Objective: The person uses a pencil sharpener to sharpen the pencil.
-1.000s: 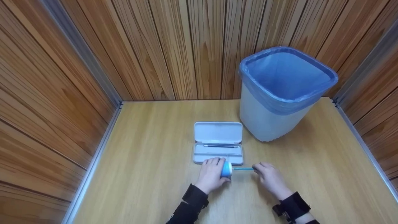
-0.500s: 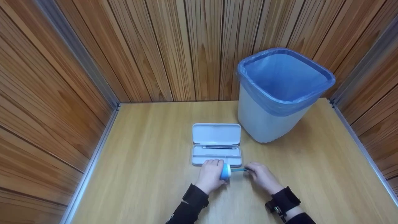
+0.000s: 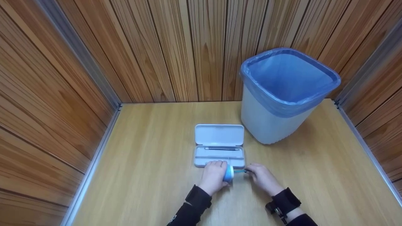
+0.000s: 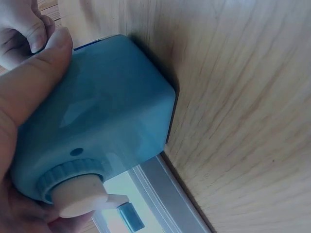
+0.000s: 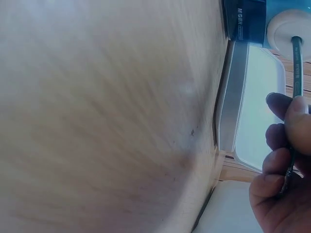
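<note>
My left hand (image 3: 213, 176) grips a blue pencil sharpener (image 4: 107, 102) round its body, thumb over one side, on the table just before the pencil case. A pale crank (image 4: 80, 196) with a blue knob (image 4: 130, 217) sticks out at its far end in the left wrist view. My right hand (image 3: 263, 179) pinches a green pencil (image 5: 297, 73) between thumb and fingers. The pencil's front end sits in the hole of the sharpener's round white face (image 5: 281, 36); its tip is hidden inside. The pencil's back end runs down under my curled fingers.
An open white pencil case (image 3: 220, 134) lies right behind the sharpener, with a slim dark pen or pencil (image 3: 221, 148) in its tray. A white bin (image 3: 267, 128) with a blue liner (image 3: 289, 106) stands at the back right. Wood-panelled walls (image 3: 207, 50) enclose the table.
My right hand has moved left, towards the sharpener, and a shorter length of pencil shows between them. In the last half second it has barely shifted. My left hand keeps its hold.
</note>
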`<state>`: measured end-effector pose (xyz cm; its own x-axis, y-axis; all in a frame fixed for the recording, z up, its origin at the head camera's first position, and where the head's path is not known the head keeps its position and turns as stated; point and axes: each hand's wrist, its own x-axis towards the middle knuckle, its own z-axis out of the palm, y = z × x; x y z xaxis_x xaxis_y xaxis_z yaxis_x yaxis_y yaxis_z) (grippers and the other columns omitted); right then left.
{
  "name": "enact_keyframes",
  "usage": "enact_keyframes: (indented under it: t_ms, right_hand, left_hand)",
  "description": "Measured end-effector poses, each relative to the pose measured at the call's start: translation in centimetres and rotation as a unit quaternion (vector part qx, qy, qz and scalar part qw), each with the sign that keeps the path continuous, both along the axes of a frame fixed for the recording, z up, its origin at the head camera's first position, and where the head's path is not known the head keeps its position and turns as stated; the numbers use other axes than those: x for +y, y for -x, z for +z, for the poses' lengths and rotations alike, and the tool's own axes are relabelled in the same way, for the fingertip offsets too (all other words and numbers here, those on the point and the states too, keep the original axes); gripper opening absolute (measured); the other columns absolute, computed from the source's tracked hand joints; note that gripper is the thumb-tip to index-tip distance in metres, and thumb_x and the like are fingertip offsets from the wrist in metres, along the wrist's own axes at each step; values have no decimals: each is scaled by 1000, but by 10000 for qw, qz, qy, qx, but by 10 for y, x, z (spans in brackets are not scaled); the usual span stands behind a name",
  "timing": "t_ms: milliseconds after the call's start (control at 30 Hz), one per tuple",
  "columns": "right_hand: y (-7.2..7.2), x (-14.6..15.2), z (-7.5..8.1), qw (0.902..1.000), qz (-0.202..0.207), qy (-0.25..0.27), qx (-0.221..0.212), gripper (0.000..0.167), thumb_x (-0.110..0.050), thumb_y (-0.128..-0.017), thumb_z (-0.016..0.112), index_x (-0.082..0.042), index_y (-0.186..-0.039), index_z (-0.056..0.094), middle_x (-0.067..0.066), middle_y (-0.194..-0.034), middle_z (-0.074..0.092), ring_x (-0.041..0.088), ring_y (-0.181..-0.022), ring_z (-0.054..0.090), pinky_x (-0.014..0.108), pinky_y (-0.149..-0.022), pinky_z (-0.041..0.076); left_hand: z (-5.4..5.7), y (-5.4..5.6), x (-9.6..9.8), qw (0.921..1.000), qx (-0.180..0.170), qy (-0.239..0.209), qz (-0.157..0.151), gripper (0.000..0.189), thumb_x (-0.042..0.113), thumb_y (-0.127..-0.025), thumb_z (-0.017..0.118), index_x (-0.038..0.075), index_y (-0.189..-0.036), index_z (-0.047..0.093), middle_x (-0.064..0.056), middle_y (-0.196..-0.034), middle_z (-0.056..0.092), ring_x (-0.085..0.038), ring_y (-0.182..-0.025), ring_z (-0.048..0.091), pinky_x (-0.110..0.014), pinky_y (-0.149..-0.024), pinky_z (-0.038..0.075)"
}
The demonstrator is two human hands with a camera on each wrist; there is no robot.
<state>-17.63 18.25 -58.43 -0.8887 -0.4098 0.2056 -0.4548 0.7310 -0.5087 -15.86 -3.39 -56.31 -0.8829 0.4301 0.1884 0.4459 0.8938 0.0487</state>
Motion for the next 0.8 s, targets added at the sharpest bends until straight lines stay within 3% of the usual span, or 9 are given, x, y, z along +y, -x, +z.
enact_keyframes:
  t_ms: [200, 333, 567, 667, 800]
  right_hand:
    - [-1, -4, 3, 9996, -65, -14, -262, 15, 2, -85, 67, -7, -95, 74, 2, -82, 69, 17, -80, 67, 34, -76, 57]
    - [-3, -7, 5, 9991, -154, -33, -392, 15, 2, -87, 67, -7, -96, 74, 4, -84, 71, 19, -82, 69, 36, -78, 58]
    - [-4, -15, 2, 9999, -45, -94, 19, 11, 3, -84, 68, -5, -91, 73, 10, -85, 72, 23, -82, 70, 38, -76, 58]
    - [-4, -16, 3, 9999, -97, -87, 41, 13, 5, -82, 69, -4, -91, 74, 10, -85, 73, 24, -81, 70, 39, -76, 57]
    - [-5, -17, 3, 9997, -190, -130, 100, 14, 6, -80, 71, -4, -90, 74, 10, -85, 73, 25, -80, 70, 40, -75, 57]
  left_hand:
    - [2, 0, 0, 9997, -147, 191, 34, 70, 51, -65, 87, 10, -114, 60, -2, -101, 71, -19, -91, 66, -34, -86, 52]
    - [3, 0, 2, 9989, 32, 468, -8, 72, 55, -63, 86, 11, -114, 60, -1, -102, 71, -19, -95, 68, -37, -98, 51]
    - [3, 3, 8, 9884, 597, 1396, -94, 74, 65, -58, 83, 14, -107, 61, 4, -92, 71, -13, -87, 69, -35, -105, 47]
    - [5, 3, 10, 9832, 579, 1724, -128, 77, 68, -59, 81, 14, -111, 62, 4, -93, 73, -12, -87, 69, -34, -105, 47]
    - [7, 5, 12, 9815, 530, 1830, -195, 78, 70, -60, 79, 14, -112, 62, 3, -94, 73, -12, -88, 70, -33, -102, 48]
